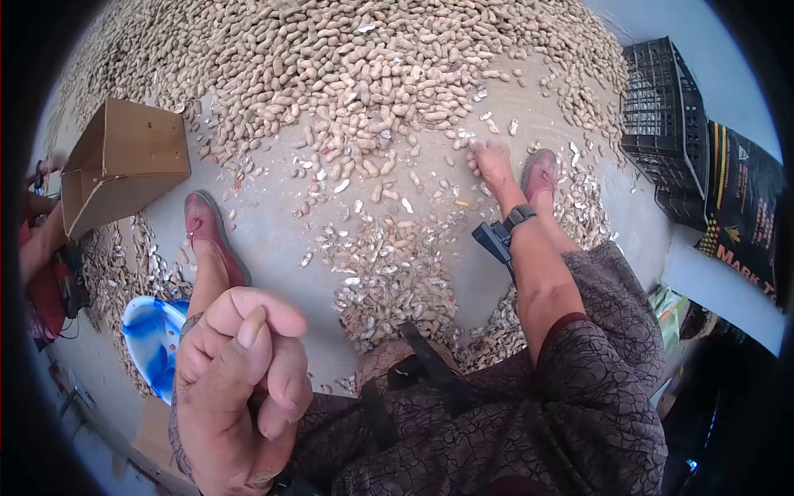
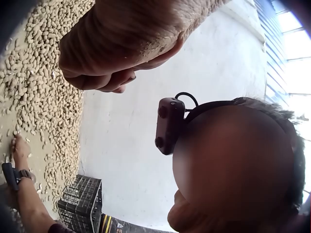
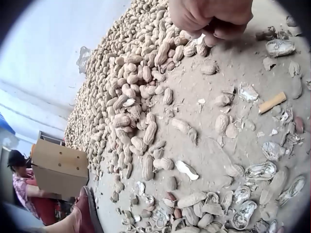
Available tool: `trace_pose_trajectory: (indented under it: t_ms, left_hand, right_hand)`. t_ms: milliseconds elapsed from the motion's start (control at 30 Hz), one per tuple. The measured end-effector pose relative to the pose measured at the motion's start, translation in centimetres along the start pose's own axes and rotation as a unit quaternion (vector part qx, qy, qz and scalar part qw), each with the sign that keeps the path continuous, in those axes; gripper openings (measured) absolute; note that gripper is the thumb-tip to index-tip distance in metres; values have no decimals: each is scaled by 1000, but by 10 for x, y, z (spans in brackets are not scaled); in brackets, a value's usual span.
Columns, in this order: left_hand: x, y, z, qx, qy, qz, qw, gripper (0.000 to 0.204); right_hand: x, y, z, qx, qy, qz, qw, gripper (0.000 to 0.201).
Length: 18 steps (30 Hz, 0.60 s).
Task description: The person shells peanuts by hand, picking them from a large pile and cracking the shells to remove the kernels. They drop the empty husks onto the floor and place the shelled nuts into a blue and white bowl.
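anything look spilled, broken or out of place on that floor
Nothing looks accidental. Empty broken peanut shells litter the concrete between the feet, beside the big heap of whole peanuts. A cardboard box lies tipped on its side at the heap's edge, and one tan stick-like scrap sits among the shells.

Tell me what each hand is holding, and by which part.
The right hand reaches into the heap of tan unshelled peanuts on the floor, fingertips curled over some; the exact hold is hidden. The left hand is curled near the camera; nothing shows in it.
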<state>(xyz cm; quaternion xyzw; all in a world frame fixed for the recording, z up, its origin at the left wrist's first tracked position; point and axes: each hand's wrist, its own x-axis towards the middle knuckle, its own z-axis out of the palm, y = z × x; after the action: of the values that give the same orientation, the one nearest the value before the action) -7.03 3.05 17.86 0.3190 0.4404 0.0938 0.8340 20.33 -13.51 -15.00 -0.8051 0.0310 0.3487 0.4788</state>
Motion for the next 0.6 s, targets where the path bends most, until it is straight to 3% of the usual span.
trace_pose_trajectory:
  t_ms: [33,100,133,200,333,367,400,433,467,500,600]
  left_hand:
    - [0,1,1,-5,5,0,1000,15]
    - [2,1,1,-4,15,4,1000,15]
    - [2,2,1,-2,19,11,1000,15]
    - [3,2,0,3,8,11,1000,15]
    - [3,1,-1,19,-1,9,1000,17]
    - [3,1,-1,18,-2,11,1000,17]
    - [3,1,-1,22,-1,5,1000,18]
    - [3,1,-2,27,0,-1,1000,18]
    - [2,0,-1,25,-1,0,1000,18]
    - [1,-2,1,25,28,14,999,18]
    - [3,-3,2,21,53,30,998,18]
  right_hand:
    - [6,3,5,-1,-4,3,1000,21]
    - [20,9,16,-220,99,-153,958,19]
    - [24,13,19,-221,95,-152,959,19]
    - [25,12,25,-286,170,-196,922,19]
    - [19,5,22,-324,112,-219,914,12]
    - [12,-3,19,-167,9,-89,982,11]
    - [3,-9,16,-2,-94,47,994,12]
    - [2,-4,11,-3,-94,45,995,12]
    - [0,2,5,208,-162,66,962,11]
    - [-1,9,-1,409,-222,84,881,11]
    - [-17,-1,-4,478,-203,99,849,12]
